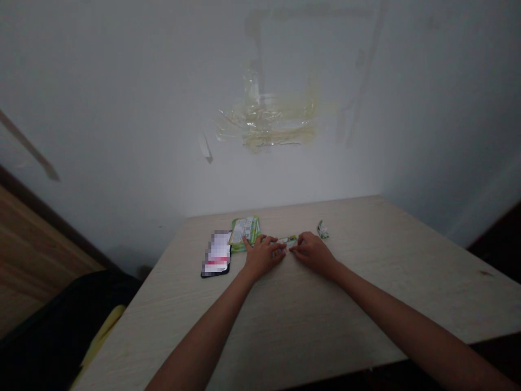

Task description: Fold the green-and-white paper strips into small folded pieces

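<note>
A small green-and-white printed wrapper point(290, 240) lies low over the table between my two hands. My left hand point(262, 257) has its thumb and index finger closed at the wrapper's left end, while its other fingers are spread. Those outer fingers reach to the edge of a green-and-white packet point(245, 230). On the right side, my right hand point(314, 252) pinches the wrapper's other end between thumb and fingertips. Part of the wrapper is hidden under the fingers. Right of that hand sits a crumpled green-and-white piece point(323, 229).
A phone point(217, 253) with a dark edge and blurred screen lies left of my left hand, against the packet. The pale wooden table point(309, 326) meets a wall point(163, 136) bearing old tape. Dark and yellow cloth point(101, 328) is at lower left.
</note>
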`<state>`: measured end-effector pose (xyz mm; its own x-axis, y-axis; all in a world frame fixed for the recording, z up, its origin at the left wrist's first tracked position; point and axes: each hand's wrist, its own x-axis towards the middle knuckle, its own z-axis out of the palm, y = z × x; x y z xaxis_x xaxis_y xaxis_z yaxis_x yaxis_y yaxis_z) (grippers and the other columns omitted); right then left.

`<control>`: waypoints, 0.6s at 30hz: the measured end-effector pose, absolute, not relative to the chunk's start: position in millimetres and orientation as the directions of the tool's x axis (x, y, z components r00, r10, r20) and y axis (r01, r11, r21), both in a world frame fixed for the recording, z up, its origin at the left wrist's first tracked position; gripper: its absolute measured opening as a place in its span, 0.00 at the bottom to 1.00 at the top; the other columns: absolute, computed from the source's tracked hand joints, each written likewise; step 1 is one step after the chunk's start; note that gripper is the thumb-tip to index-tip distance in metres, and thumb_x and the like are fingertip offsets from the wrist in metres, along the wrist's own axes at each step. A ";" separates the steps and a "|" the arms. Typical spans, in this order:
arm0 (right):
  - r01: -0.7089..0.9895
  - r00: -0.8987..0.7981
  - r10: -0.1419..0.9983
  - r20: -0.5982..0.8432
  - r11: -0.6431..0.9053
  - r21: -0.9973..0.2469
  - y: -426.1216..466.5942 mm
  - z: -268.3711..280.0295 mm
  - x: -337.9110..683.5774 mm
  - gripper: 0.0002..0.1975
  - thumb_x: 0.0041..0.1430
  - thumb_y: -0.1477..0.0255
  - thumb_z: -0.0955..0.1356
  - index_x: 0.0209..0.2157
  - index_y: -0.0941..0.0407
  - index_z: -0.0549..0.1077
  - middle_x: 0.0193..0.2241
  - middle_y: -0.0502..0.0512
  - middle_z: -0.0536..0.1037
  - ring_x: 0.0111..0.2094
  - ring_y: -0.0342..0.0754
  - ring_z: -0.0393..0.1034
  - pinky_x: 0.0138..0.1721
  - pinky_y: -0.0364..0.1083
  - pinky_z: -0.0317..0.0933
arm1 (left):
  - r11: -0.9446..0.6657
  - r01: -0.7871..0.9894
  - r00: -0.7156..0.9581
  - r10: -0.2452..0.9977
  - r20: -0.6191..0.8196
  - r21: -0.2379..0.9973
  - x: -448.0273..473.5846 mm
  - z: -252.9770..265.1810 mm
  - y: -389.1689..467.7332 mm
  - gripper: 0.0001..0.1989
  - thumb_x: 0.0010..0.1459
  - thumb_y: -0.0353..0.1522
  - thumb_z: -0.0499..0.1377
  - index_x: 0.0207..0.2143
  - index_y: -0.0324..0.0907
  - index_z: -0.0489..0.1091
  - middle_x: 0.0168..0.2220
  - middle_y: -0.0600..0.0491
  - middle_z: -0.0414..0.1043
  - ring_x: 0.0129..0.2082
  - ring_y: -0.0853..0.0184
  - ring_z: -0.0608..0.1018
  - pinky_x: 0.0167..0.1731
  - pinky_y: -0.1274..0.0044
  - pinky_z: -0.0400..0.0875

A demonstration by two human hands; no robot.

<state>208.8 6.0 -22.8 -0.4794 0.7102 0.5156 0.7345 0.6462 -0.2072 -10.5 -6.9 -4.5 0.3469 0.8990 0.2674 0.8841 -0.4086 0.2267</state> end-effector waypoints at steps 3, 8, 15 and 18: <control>0.786 -0.441 0.747 0.498 0.589 -0.189 9.7 -21.2 211.5 0.08 0.60 0.69 0.69 0.35 0.53 0.82 0.34 0.58 0.72 0.38 0.49 0.65 0.41 0.47 0.59 | -0.411 0.887 0.350 0.896 0.274 0.212 -10.8 -5.3 -6.6 0.14 0.60 0.48 0.55 0.48 0.67 0.71 0.54 0.59 0.71 0.58 0.52 0.63 0.51 0.32 0.27; 0.866 -0.349 0.814 0.464 0.469 -0.172 12.7 -16.0 213.1 0.10 0.62 0.68 0.68 0.37 0.53 0.82 0.33 0.59 0.71 0.38 0.50 0.65 0.40 0.47 0.58 | -0.404 0.893 0.347 0.899 0.266 0.198 -10.6 -5.6 -6.4 0.14 0.59 0.48 0.56 0.48 0.68 0.71 0.54 0.59 0.70 0.59 0.51 0.63 0.52 0.32 0.28; 0.915 -0.278 0.848 0.452 0.376 -0.143 9.9 -13.5 209.9 0.11 0.64 0.66 0.66 0.38 0.51 0.81 0.35 0.59 0.71 0.40 0.51 0.65 0.41 0.46 0.57 | -0.411 0.881 0.344 0.897 0.279 0.234 -10.3 -5.3 -6.6 0.14 0.60 0.47 0.56 0.47 0.67 0.72 0.54 0.58 0.71 0.58 0.52 0.64 0.52 0.33 0.25; 0.921 -0.266 0.848 0.457 0.364 -0.138 9.3 -14.2 208.8 0.11 0.63 0.66 0.66 0.37 0.51 0.81 0.35 0.59 0.71 0.40 0.51 0.65 0.39 0.46 0.57 | -0.415 0.878 0.346 0.895 0.283 0.238 -10.2 -4.7 -7.2 0.13 0.60 0.47 0.56 0.47 0.66 0.72 0.54 0.58 0.71 0.58 0.52 0.64 0.53 0.34 0.25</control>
<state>208.8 9.3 -14.2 -0.2664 0.8484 0.4573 0.9212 0.3638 -0.1383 -10.2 -7.2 -4.7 0.3458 0.8947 0.2826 0.8783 -0.4147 0.2381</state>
